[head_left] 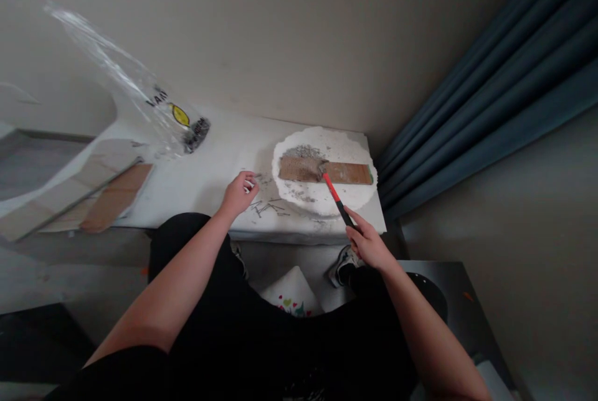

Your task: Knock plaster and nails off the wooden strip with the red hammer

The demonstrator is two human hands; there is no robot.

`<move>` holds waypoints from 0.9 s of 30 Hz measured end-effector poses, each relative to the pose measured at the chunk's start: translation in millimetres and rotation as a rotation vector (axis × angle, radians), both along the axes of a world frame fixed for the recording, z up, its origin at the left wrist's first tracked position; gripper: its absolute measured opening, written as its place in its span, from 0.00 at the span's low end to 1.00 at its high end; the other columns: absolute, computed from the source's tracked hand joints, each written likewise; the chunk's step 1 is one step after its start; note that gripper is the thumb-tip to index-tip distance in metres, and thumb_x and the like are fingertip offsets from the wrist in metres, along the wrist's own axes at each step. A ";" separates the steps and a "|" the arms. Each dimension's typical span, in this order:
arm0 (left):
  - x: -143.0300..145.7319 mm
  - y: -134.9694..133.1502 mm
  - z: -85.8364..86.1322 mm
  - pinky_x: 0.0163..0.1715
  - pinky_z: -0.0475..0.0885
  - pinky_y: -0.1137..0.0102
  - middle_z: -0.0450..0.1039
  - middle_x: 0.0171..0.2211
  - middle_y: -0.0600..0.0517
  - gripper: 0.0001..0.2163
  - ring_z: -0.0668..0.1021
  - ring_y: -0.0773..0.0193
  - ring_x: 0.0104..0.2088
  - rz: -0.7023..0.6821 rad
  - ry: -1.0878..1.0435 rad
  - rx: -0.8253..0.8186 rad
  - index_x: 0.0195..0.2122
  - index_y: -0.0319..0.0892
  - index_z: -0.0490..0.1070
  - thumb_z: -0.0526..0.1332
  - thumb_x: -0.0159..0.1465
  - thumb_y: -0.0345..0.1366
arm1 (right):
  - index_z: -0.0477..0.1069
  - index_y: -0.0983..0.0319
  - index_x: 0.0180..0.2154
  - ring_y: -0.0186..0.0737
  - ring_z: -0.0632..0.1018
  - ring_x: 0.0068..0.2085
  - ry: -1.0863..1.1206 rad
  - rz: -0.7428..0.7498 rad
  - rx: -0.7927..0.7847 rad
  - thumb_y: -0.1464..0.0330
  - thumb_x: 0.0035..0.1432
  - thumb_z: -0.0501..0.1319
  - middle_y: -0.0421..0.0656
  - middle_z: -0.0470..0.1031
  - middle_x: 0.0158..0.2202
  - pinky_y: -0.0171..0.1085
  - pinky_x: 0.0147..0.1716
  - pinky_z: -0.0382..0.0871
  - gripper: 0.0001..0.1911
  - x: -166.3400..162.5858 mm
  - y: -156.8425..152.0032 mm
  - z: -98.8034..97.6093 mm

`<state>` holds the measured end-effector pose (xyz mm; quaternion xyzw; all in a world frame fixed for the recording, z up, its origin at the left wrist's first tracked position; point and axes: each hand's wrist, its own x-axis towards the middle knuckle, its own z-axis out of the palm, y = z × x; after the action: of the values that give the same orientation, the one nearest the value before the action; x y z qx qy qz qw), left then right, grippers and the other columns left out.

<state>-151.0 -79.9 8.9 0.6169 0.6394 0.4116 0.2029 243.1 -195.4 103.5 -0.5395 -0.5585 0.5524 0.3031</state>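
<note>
My right hand (367, 240) is closed round the black grip of a hammer (332, 188) with a red upper handle. Its head end rests over a brown wooden board (348, 173) and blends into the grey, nail-studded part of it. The board lies across a round white foam-like slab (327, 139). To the left, my left hand (240, 193) hovers over the table with curled fingers; a thin dark piece like a nail (258, 175) shows at its fingertips. Loose nails (271, 207) lie between that hand and the slab, and more dark bits are strewn on the slab.
A clear plastic bag (154, 99) with dark contents stands at the left of the white table (224, 139). Cardboard pieces (116, 198) lie at the far left edge. A blue curtain (486, 89) hangs close on the right. Below the table is a white printed item (292, 292) between my feet.
</note>
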 end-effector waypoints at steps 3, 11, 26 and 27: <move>4.7 -0.6 -0.3 0.35 0.73 0.65 0.78 0.39 0.49 0.14 0.77 0.61 0.30 -0.062 0.047 -0.030 0.47 0.45 0.71 0.62 0.59 0.41 | 0.52 0.58 0.76 0.29 0.61 0.18 0.003 -0.059 0.015 0.58 0.66 0.60 0.31 0.63 0.26 0.29 0.16 0.56 0.41 0.4 -3.8 6.2; 17.2 -19.5 -9.9 0.31 0.66 0.67 0.78 0.26 0.52 0.08 0.76 0.58 0.28 -0.494 0.240 -0.551 0.29 0.47 0.73 0.67 0.52 0.43 | 0.57 0.61 0.74 0.41 0.77 0.32 -0.561 -0.125 0.328 0.64 0.67 0.56 0.45 0.79 0.40 0.41 0.36 0.75 0.36 19.7 48.5 18.2; 90.5 -74.9 -60.7 0.24 0.71 0.62 0.69 0.15 0.52 0.19 0.72 0.59 0.19 -1.037 0.460 -1.072 0.15 0.46 0.74 0.78 0.32 0.53 | 0.60 0.62 0.72 0.56 0.81 0.55 -1.250 0.003 0.112 0.74 0.68 0.54 0.59 0.79 0.56 0.47 0.50 0.73 0.32 -44.1 142.4 17.8; 93.0 -78.1 -66.5 0.25 0.73 0.61 0.69 0.16 0.52 0.19 0.73 0.58 0.20 -1.012 0.430 -1.005 0.16 0.47 0.76 0.78 0.33 0.54 | 0.61 0.63 0.71 0.56 0.81 0.55 -1.250 0.004 0.099 0.74 0.68 0.55 0.59 0.80 0.56 0.47 0.50 0.73 0.32 -44.9 143.5 17.2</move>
<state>-58.1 -157.9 -57.6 0.7358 0.4141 -0.2037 0.4957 198.2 -51.9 120.7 -0.7448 -0.6562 0.1066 -0.0574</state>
